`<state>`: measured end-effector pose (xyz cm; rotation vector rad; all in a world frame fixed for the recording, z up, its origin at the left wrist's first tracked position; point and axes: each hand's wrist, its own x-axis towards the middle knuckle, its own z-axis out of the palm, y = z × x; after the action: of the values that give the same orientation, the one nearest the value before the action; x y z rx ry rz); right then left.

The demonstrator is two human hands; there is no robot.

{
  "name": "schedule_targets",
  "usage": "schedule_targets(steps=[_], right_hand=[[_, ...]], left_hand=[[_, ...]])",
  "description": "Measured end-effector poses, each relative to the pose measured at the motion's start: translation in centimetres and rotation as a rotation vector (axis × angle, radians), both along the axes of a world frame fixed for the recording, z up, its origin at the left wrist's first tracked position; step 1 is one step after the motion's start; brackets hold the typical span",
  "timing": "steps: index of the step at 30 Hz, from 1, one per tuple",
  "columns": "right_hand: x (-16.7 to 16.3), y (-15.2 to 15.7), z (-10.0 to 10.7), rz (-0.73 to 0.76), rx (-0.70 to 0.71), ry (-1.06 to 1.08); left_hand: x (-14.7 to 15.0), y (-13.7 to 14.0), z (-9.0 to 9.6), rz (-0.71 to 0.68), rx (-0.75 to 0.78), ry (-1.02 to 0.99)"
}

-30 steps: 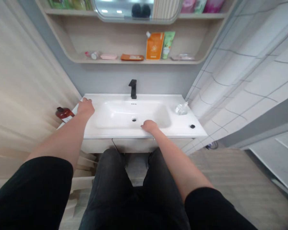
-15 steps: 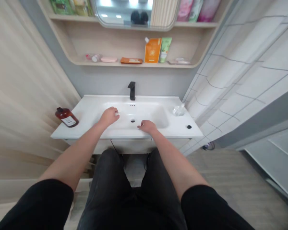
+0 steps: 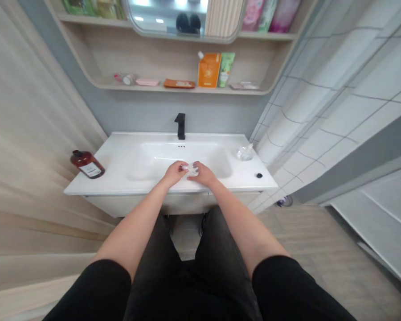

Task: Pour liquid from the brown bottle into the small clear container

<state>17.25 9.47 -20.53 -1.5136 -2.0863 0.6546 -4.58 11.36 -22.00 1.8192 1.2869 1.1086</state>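
Over the front part of the white sink (image 3: pixel 147 156), my two hands meet around a small whitish, see-through piece (image 3: pixel 191 170). Its exact kind cannot be made out. My left hand (image 3: pixel 174 173) pinches it from the left side, fingertips closed. My right hand (image 3: pixel 203 173) has its fingers curled around the right side of the same piece. The black faucet (image 3: pixel 181 126) stands behind them at the back edge. To the right on the countertop lies a clear, shiny plastic thing (image 3: pixel 245 153) with a whitish top, and a small black cap (image 3: pixel 259 175) nearer the front.
A brown bottle (image 3: pixel 88 164) with a white label stands at the counter's left end. Above, a wooden shelf (image 3: pixel 147 89) carries an orange pouch (image 3: pixel 209 70), a green tube (image 3: pixel 226 69) and several small items. A mirror (image 3: pixel 183 20) hangs over it; tiled wall (image 3: pixel 361 102) borders the right.
My left hand has moved right, bringing a small white piece over to my right hand. The hands were apart; now they meet around the piece. The view has shifted slightly.
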Motion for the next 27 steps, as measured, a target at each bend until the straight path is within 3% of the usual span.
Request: schedule_targets(steps=[5, 10, 14, 19, 27], right_hand=[[0.0, -0.2, -0.3, -0.014, 0.070, 0.002], [-0.2, -0.3, -0.8, -0.024, 0.158, -0.028], [-0.3, -0.2, -0.9, -0.011, 0.166, -0.071], [-0.4, 0.0, -0.8, -0.006, 0.145, -0.087], [-0.5, -0.2, -0.6, -0.010, 0.136, -0.101]], left_hand=[[0.0, 0.0, 0.1, -0.025, 0.008, 0.018], [0.4, -0.4, 1.0, 0.029, -0.106, 0.201], [0.7, -1.0, 1.8, 0.127, -0.068, 0.356], [0.5, -1.2, 2.1, 0.079, -0.035, 0.254], [0.6, -1.1, 2.3, 0.106, -0.072, 0.295]])
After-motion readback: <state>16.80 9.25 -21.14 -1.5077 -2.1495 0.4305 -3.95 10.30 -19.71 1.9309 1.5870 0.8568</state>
